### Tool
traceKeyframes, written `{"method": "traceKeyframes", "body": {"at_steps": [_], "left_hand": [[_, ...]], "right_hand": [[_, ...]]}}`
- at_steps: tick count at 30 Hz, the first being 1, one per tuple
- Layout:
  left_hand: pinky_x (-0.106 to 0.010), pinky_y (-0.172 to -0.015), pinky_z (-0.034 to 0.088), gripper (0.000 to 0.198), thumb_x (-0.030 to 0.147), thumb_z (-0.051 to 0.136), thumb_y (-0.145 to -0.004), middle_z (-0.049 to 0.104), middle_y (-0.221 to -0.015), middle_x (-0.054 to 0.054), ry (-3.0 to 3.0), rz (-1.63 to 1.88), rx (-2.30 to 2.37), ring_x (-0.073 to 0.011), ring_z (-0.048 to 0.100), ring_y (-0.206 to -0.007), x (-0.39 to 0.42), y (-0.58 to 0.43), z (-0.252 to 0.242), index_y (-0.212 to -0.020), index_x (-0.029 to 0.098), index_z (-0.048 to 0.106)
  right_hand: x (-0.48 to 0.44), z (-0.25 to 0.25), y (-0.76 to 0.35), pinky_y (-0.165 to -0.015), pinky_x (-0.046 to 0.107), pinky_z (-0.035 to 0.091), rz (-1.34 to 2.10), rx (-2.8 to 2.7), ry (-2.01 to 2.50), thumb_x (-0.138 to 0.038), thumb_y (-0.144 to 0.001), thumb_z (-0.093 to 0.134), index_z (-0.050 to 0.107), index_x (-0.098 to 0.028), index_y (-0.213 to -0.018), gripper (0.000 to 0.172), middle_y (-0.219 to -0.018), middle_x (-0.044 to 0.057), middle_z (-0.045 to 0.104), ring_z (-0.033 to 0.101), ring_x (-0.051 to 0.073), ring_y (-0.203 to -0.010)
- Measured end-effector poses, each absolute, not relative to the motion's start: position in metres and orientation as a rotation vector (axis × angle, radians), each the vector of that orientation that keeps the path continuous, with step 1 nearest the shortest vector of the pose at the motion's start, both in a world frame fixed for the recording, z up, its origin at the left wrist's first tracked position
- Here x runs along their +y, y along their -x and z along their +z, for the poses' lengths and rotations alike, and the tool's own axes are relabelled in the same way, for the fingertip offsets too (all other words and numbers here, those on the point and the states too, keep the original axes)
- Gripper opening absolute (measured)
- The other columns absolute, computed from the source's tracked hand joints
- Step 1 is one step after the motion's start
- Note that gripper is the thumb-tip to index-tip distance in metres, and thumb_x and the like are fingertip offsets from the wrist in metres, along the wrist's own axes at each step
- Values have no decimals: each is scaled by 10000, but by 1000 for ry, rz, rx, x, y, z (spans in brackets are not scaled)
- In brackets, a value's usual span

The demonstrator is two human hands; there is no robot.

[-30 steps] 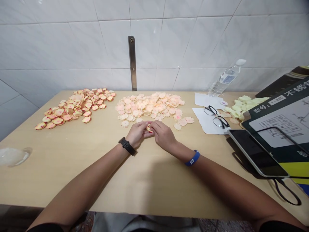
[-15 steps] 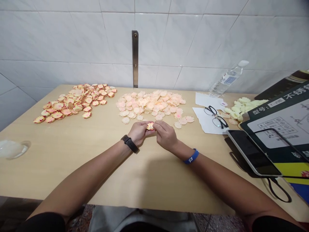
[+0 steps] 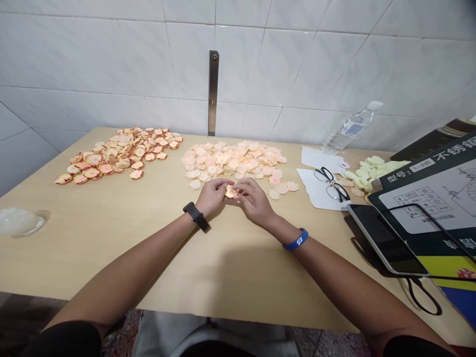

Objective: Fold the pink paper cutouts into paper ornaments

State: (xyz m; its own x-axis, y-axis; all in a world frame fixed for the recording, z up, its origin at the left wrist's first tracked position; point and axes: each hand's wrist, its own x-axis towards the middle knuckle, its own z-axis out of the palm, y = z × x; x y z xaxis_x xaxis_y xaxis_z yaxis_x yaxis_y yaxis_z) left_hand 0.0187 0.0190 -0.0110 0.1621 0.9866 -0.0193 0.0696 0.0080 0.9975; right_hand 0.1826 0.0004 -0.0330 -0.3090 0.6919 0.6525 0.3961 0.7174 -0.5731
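Between my two hands is a small scalloped flower-shaped piece [image 3: 231, 192], cream with red-tipped edges. My left hand [image 3: 211, 198] pinches its left side, a dark watch on that wrist. From the right, my right hand [image 3: 256, 202] grips its other edge between thumb and fingers; a blue band circles that wrist. Just beyond my hands lies a heap of pale pink flower-shaped pieces [image 3: 234, 159]. Further left is a pile of red-edged pieces [image 3: 122, 153], like the one I hold.
To the right are eyeglasses [image 3: 336, 191] on white paper [image 3: 312, 183], a tilted water bottle [image 3: 349, 130], pale green pieces [image 3: 372, 171], a phone [image 3: 390, 240] with a cable and a dark printed box [image 3: 439, 193]. A translucent cup [image 3: 18, 221] is at the table's left side.
The piece in my hands has turned so more of its cream face shows. The fingers of my right hand have loosened and spread a little. The view has shifted slightly.
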Motion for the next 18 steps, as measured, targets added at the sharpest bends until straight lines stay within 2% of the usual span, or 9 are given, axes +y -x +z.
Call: {"method": "traceKeyframes", "body": {"at_steps": [4,7,10,14,18], "left_hand": [[-242,-651,519,264,151,471,-848,723,-899,-70,-1616,1010,1157,-163,655,-776,19,-13,-11,-955,123,711],[-261,-689,525,292,166,446,-861,737,-948,-73,-1784,941,1181,-182,671,-819,19,-10,-11,-974,134,713],[-279,-715,517,312,186,428,-878,744,-944,-78,-1900,865,1229,-188,674,-794,20,-8,-12,-976,136,720],[-286,-755,511,321,197,420,-889,741,-949,-81,-1925,827,1173,-195,677,-823,23,-7,-13,-993,131,717],[-314,-828,513,258,221,479,-882,721,-915,-82,-1815,887,1125,-207,659,-881,24,-9,-14,-924,126,716]], "right_hand": [[2,-34,-187,-844,417,561,400,-2072,808,-230,-931,509,639,-276,-1164,270,-1221,105,492,519,232,-1104],[3,-29,-192,-815,416,577,429,-2166,809,-211,-907,550,629,-273,-1182,293,-1315,113,443,514,231,-1093],[3,-23,-196,-823,417,565,343,-2272,814,-182,-890,570,659,-253,-1075,216,-1324,115,455,526,236,-1078],[2,-17,-198,-810,384,536,189,-2407,791,-150,-912,516,668,-249,-1017,209,-1310,113,490,518,249,-1123],[3,-20,-197,-737,350,503,82,-2374,818,-130,-907,499,658,-205,-830,192,-1174,119,555,545,230,-997]]}}
